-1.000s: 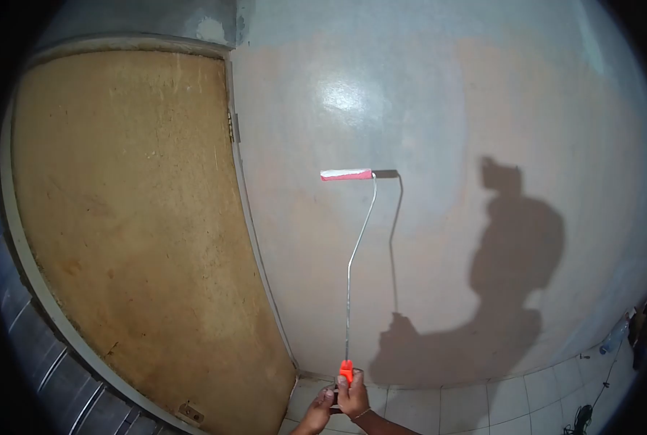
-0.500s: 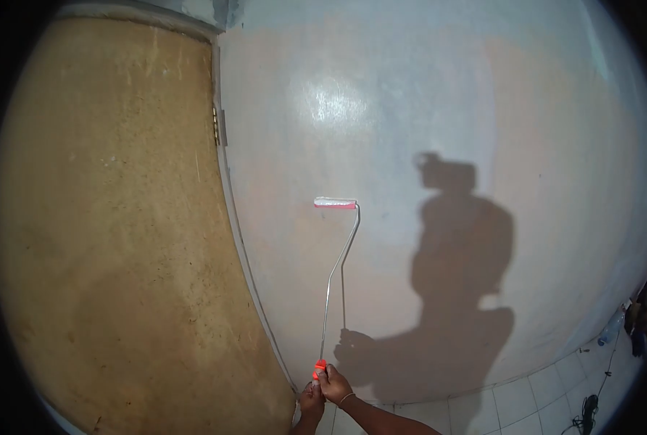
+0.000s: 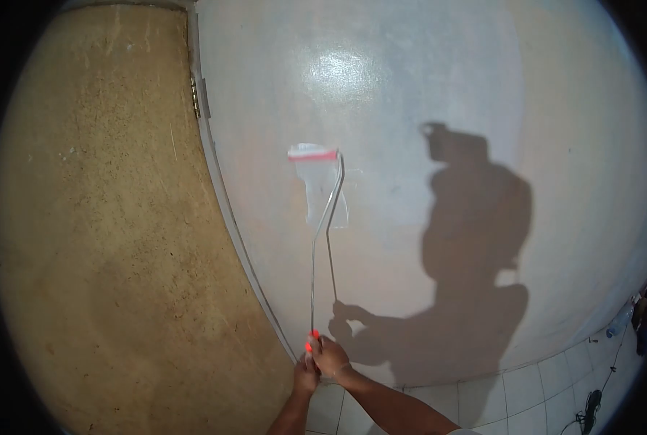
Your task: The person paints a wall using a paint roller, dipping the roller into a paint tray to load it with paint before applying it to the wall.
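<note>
Both my hands are closed around the orange handle of a long-framed paint roller (image 3: 312, 154). My right hand (image 3: 330, 358) grips the handle on the upper right side, and my left hand (image 3: 306, 375) holds it just below and to the left. The thin metal rod (image 3: 313, 275) rises from the handle to the roller head, which is white above and pink below and lies against the wall (image 3: 381, 275). A patch of wet white paint (image 3: 320, 192) shows on the wall beneath and around the roller head.
On the left stands a yellow-brown door (image 3: 106, 239) with a hinge (image 3: 195, 98) and a pale frame. My shadow falls on the wall at right. White floor tiles (image 3: 523, 388) run along the bottom. A plastic bottle (image 3: 616, 324) and a dark cable (image 3: 590, 409) lie at lower right.
The roller head and both hands have moved up and slightly left. A wet white paint patch now shows on the wall. The camera view has shifted a little.
</note>
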`<state>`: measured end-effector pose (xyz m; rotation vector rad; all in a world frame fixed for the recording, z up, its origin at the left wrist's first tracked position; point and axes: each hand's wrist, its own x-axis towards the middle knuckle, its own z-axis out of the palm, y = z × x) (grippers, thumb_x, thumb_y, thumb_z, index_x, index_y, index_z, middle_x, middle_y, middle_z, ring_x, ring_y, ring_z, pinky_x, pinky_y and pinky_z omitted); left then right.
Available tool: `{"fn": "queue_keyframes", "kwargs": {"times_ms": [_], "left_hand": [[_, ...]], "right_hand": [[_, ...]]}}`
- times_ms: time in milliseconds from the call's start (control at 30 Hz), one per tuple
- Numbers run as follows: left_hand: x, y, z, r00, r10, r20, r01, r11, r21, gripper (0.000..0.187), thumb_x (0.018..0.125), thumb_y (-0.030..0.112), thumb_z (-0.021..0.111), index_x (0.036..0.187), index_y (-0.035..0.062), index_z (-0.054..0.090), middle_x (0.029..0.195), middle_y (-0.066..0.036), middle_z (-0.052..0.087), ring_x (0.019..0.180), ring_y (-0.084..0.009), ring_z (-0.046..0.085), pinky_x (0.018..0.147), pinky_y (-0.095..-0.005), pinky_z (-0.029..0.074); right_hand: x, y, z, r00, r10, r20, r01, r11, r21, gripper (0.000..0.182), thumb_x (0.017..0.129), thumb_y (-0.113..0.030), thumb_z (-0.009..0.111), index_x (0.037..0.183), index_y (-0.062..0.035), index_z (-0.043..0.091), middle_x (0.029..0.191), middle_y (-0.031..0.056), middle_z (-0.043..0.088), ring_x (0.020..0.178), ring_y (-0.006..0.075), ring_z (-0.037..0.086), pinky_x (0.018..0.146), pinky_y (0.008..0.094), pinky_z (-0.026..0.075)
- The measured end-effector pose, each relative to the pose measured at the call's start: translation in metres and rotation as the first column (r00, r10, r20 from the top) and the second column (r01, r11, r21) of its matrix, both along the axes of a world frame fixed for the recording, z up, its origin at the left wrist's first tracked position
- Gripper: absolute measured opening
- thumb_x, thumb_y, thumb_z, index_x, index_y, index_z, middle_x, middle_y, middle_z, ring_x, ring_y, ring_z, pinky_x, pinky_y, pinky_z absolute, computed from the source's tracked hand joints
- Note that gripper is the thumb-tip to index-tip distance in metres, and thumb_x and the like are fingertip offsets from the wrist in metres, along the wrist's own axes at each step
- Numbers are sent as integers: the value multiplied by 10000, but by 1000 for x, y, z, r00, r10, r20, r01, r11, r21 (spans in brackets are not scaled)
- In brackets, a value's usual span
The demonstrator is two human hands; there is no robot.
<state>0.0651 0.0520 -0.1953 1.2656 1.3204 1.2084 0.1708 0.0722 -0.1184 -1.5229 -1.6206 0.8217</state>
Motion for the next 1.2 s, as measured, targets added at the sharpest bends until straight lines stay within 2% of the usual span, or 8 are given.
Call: {"fn": "queue_keyframes", "kwargs": {"times_ms": [133,200,233,467,633,733,967,1200], "left_hand": [[-17,-25,-281,952,-280,126,294,949,-112,482,947,394,399,1299,66,431,1036,-42,547,935,-143,528,752,-319,431],[-22,-17,-335,501,-188,845,461,884,-77,590,890,550,447,1150,30,551,732,-12,557,626,-96,510,558,-249,443],[-20,-56,-345,895,-213,392,336,900,-277,575,903,539,409,1124,28,550,739,-19,559,638,-104,515,569,-260,441],[-65,47,14,993,-108,-46,108,994,1,545,924,542,349,835,39,541,653,-5,537,559,-115,490,520,-289,399],[-68,-8,-176,955,-226,194,256,956,-146,375,902,430,427,869,79,556,684,-17,564,632,-137,544,560,-292,430],[-76,-36,-175,750,-533,-391,505,844,-182,266,852,346,490,943,113,579,712,-33,582,705,-147,588,606,-296,458],[-99,63,-15,981,-179,79,177,984,28,489,942,495,355,823,73,571,662,-17,542,581,-130,508,526,-290,418],[-84,5,-195,933,-62,355,205,901,-382,313,920,384,423,923,111,576,700,2,550,632,-106,531,547,-259,424]], "right_hand": [[6,-61,-122,997,46,69,-24,958,-286,611,904,-576,270,951,-58,591,919,204,621,870,370,599,776,435,452],[2,-96,-145,993,52,-110,-97,882,-461,582,901,-476,411,1217,6,496,1191,221,548,1087,356,527,909,425,410],[-2,-80,-135,993,49,-111,-95,882,-462,582,901,-476,411,1217,6,496,1191,221,548,1087,356,527,909,425,410],[-56,32,-5,998,-60,-18,61,998,28,530,914,-471,350,896,4,584,797,245,607,803,438,572,715,473,454],[-52,-48,-104,986,72,149,-21,948,-317,502,917,-459,331,1057,-62,605,961,218,626,988,362,580,857,450,450],[-62,-72,-114,997,-39,65,66,864,-499,680,887,-607,253,998,-48,625,949,222,629,963,355,592,859,416,428],[-88,44,7,996,-84,8,83,996,33,521,898,-458,407,866,28,592,791,263,604,806,437,582,726,475,456],[-78,-20,-150,995,-8,97,53,876,-479,669,883,-592,290,1070,-28,597,1027,253,605,1019,400,561,897,459,413]]}}
